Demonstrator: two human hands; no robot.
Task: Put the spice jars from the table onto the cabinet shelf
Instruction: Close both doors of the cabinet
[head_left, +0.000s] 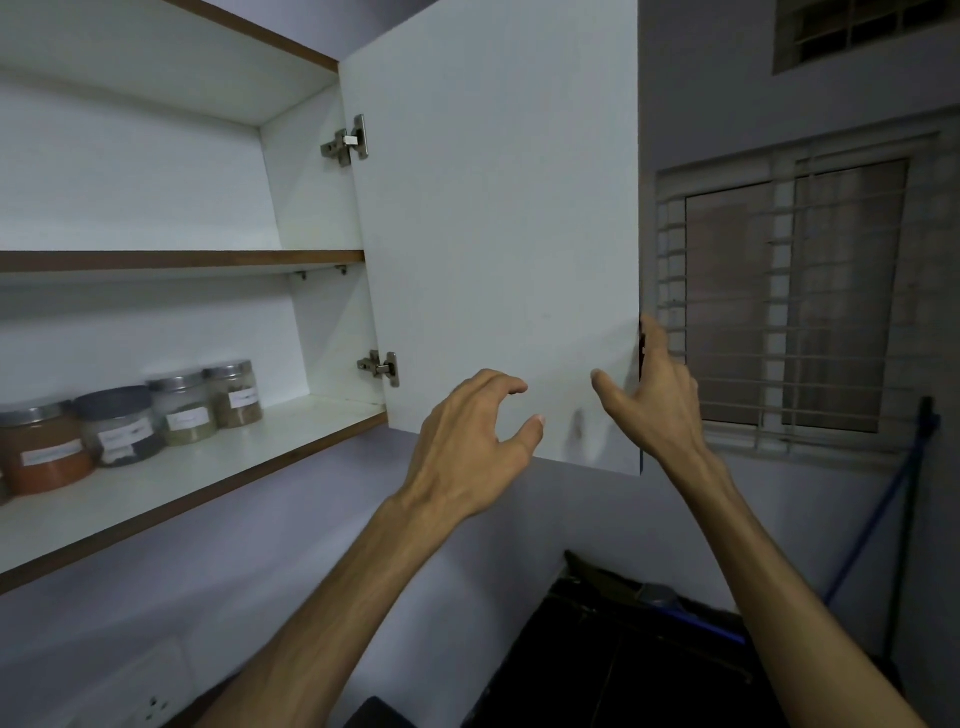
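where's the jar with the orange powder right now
In the head view the orange-powder jar stands at the far left of the cabinet's lower shelf, beside the dark-lidded jar in the row.

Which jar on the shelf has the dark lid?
The second spice jar from the left: its lid is dark grey, while the other three jars in the row have shiny silver lids. It holds pale contents over a dark layer.

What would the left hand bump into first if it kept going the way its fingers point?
Most likely the open cabinet door. The left hand hangs in front of its lower inside face, fingers curled and empty; the gap is hard to judge.
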